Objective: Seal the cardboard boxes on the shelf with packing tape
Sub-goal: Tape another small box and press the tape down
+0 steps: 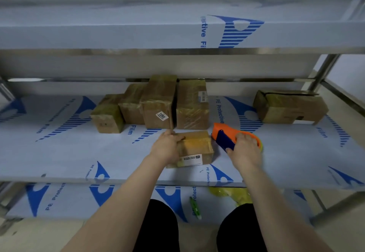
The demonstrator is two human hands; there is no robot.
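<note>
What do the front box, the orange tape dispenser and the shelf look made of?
Front box: brown cardboard, glossy, seemingly taped over. Tape dispenser: likely moulded plastic, smooth orange and blue. Shelf: probably steel, shiny bare posts, under printed protective film.

Six cardboard boxes (192,104), one orange tape dispenser (233,135), two hands (167,147) (245,149), one green pen-like item (195,207)
</note>
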